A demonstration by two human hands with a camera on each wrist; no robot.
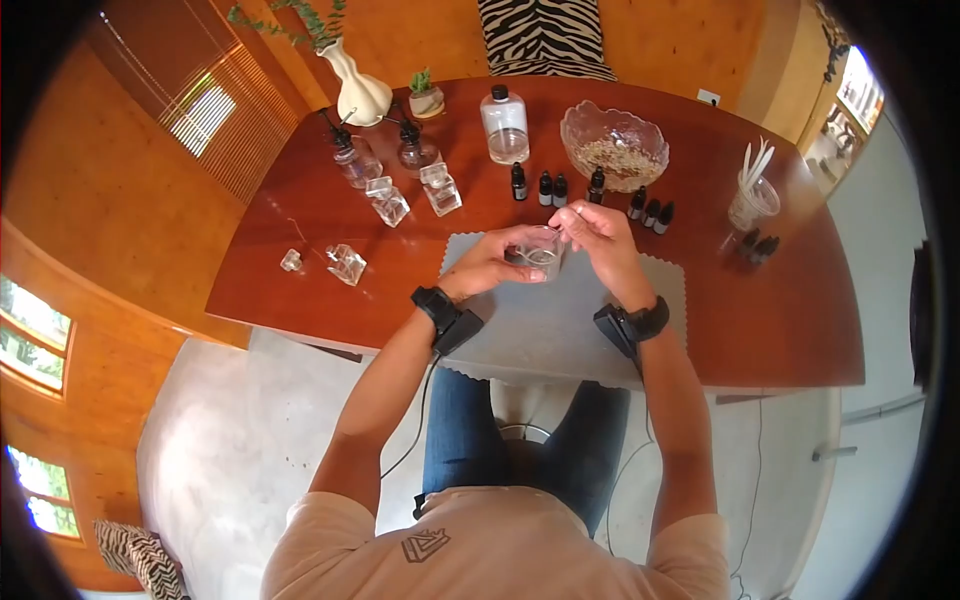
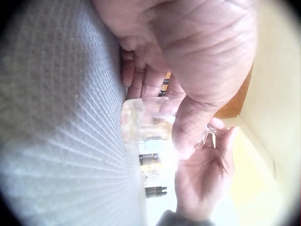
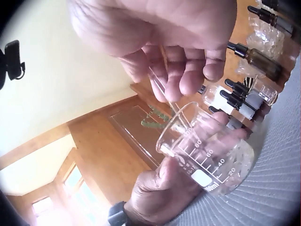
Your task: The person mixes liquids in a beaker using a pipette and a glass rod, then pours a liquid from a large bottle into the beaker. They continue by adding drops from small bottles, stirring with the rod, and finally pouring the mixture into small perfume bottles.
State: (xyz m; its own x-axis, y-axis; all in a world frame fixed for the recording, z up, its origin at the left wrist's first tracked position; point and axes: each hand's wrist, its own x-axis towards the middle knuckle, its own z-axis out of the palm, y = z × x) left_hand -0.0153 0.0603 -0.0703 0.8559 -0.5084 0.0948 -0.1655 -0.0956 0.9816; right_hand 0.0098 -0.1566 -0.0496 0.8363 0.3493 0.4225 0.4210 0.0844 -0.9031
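Note:
A clear glass beaker (image 1: 541,262) (image 2: 148,123) (image 3: 211,162) with white markings stands on the grey mat (image 1: 520,330). My left hand (image 1: 490,262) (image 2: 188,61) (image 3: 162,195) grips it around the side, thumb nearest me and fingers on the far side. Above the rim, my right hand (image 1: 600,240) (image 2: 202,176) (image 3: 160,37) pinches a thin clear glass rod (image 3: 173,104), whose lower part slants down into the beaker. A little clear liquid seems to lie at the beaker's bottom.
Behind the mat stand small black-capped bottles (image 1: 518,182), a large clear bottle (image 1: 506,130) and a glass bowl (image 1: 615,150). Square glass bottles (image 1: 440,190) and a stopper (image 1: 291,260) are at left. At right is a cup (image 1: 755,203) with white sticks.

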